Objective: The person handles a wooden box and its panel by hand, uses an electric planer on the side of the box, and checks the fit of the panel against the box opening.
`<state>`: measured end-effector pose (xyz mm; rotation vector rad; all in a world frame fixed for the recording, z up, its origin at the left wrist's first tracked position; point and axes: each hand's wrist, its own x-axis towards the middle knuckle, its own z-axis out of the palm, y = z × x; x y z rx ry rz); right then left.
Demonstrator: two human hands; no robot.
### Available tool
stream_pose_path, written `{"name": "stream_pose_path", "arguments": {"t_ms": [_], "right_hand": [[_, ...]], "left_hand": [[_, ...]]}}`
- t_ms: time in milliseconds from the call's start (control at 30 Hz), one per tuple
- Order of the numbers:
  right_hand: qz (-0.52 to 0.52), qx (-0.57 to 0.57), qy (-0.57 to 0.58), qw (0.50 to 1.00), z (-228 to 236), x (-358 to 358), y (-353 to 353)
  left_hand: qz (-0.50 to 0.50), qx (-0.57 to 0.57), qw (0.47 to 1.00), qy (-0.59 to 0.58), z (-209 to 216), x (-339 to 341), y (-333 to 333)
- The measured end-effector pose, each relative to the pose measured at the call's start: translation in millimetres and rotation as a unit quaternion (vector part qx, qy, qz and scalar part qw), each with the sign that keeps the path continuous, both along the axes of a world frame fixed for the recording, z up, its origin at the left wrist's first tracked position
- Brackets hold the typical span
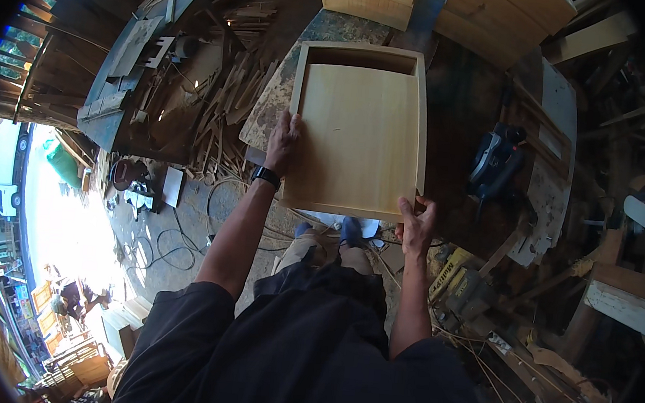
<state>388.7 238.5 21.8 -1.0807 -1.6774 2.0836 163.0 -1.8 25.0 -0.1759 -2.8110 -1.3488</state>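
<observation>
A pale wooden box (pixel 355 139), shaped like a drawer, is held out in front of me. Its thin raised rim frames a flat panel, and a dark gap shows along the far end. My left hand (pixel 283 146) is closed on the left side, fingers over the rim and a black band on the wrist. At the near right corner, my right hand (pixel 416 223) grips the rim with the thumb on top; the fingers underneath are partly hidden. Beyond and partly below the box lies a dusty worktable (pixel 272 105).
Large wooden panels (pixel 492 20) stand at the far side. A dark blue power tool (pixel 496 161) sits at the right beside a long board (pixel 554 168). Wood strips (pixel 231 109) are heaped at the left. Cables (pixel 173 244) trail over the floor, and a yellow machine (pixel 450 274) stands near my right forearm.
</observation>
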Motion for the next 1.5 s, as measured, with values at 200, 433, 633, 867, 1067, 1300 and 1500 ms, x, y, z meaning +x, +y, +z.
{"name": "stream_pose_path", "arguments": {"t_ms": [200,433,633,867,1067,1300,1500], "right_hand": [[-0.189,-0.258,0.107,0.941,-9,-5,-89],[-0.149,-0.308,0.167,0.925,-8,-11,-121],[-0.161,-0.258,0.119,0.945,-28,217,-147],[-0.193,-0.235,0.147,0.941,-14,321,-157],[-0.209,-0.219,0.323,0.897,13,240,-195],[-0.240,-0.295,0.388,0.839,59,66,-221],[-0.105,-0.256,0.331,0.902,7,14,-243]], "left_hand": [[-0.015,0.022,0.998,-0.050,0,1,-2],[-0.036,0.067,0.996,-0.035,3,8,10],[-0.008,0.036,0.999,0.021,-26,-6,-6],[-0.059,-0.021,0.997,0.037,-15,-16,-15],[-0.136,0.328,0.933,-0.051,41,120,-34],[-0.157,0.622,0.722,-0.258,58,246,-52],[-0.134,0.453,0.875,-0.110,81,155,-29]]}}
